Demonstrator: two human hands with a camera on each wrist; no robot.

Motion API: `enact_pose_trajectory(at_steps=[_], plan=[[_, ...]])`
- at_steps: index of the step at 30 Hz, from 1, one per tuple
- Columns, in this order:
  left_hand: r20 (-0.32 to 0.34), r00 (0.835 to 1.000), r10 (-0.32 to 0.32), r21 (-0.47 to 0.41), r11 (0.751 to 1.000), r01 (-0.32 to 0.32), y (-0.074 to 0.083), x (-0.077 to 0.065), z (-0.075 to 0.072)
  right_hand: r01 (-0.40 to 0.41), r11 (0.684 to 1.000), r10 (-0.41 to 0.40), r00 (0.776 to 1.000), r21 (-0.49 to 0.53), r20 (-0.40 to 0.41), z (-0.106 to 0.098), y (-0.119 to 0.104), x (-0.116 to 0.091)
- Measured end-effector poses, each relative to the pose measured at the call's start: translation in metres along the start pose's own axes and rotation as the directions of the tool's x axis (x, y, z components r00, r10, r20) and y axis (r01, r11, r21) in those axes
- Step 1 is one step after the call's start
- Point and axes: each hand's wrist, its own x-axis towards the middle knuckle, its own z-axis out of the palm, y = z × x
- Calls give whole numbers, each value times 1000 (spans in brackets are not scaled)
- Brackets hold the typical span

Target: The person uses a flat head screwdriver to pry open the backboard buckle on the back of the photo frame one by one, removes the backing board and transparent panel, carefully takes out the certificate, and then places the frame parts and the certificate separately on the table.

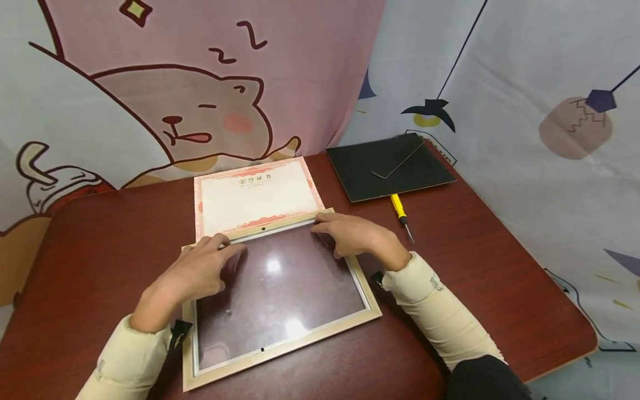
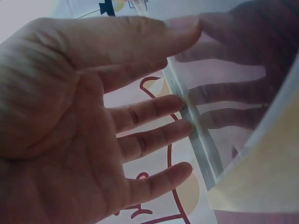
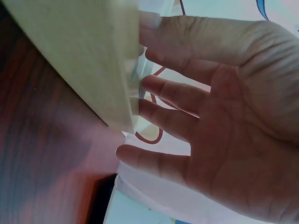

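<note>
A light wooden picture frame (image 1: 300, 341) lies on the table, with a clear, glossy pane (image 1: 280, 289) inside it that reflects the lights. My left hand (image 1: 192, 269) is over the frame's far left corner, its fingers fairly straight and the fingertips right at the frame's inner edge. Over the far right corner is my right hand (image 1: 352, 236), fingers extended along the rim; in the right wrist view its fingertips meet the frame's edge. Just beyond the frame, a certificate (image 1: 257, 194) with a pink-red border lies flat, its near edge close against the far bar.
A dark backing board (image 1: 395, 164) with a thin bent line across it lies at the back right of the reddish-brown table (image 1: 100, 250). Near it is a yellow-handled screwdriver (image 1: 398, 206). Printed curtains (image 1: 200, 83) hang along the back and right sides.
</note>
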Motion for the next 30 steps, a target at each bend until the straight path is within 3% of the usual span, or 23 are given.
enact_pose_trajectory(at_steps=[5,18,30], plan=[[-3,1000,-6,9,1000,6,1,0,2,38,999,-40,997,-24,-59,4,1,2],[-26,999,20,12,1000,-20,-1,0,3,-55,994,64,993,91,-100,8,3,7],[-14,1000,13,2,1000,-13,-1,-2,2,-73,993,87,985,98,-151,12,4,12]])
